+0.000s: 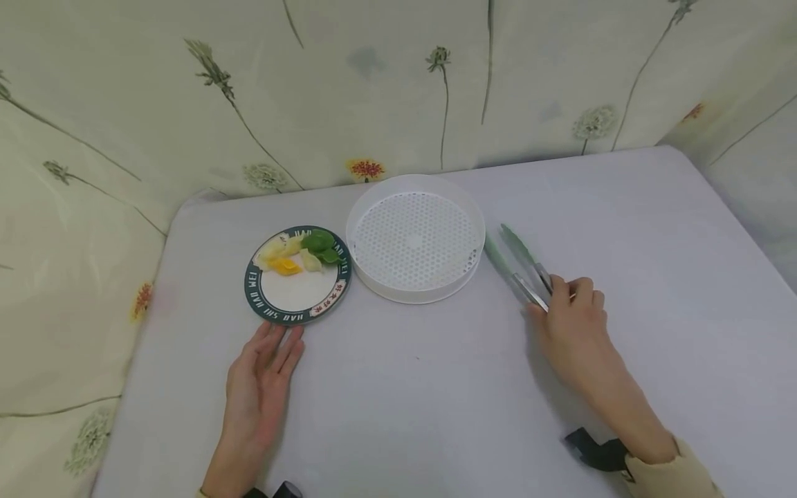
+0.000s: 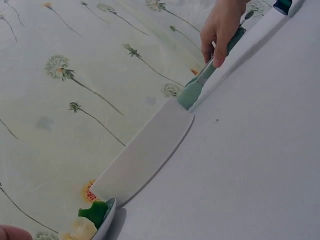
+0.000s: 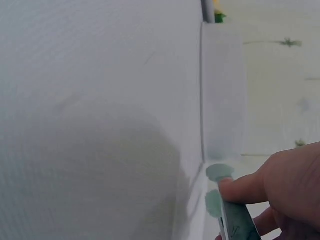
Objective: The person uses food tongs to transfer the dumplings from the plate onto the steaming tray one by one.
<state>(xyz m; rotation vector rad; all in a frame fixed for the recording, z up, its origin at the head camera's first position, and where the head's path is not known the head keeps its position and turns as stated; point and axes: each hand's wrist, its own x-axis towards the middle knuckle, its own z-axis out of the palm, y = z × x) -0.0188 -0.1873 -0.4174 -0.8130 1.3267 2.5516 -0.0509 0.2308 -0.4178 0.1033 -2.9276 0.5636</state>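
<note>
Right hand grasps green-ended metal tongs, located just right of the round white perforated tray. Left hand, released with fingers extended, is at the near rim of the round white plate with dark-green lettered border, bearing yellow and green pieces.

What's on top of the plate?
The plate holds green pieces, pale pieces and an orange-yellow piece, bunched toward its far side. The plate beneath them is covered, unseen.

Desk is giving free room btwn L hand & R hand, also nr back R corner; plate, sieve & tongs are blocking way twd back edge.
</note>
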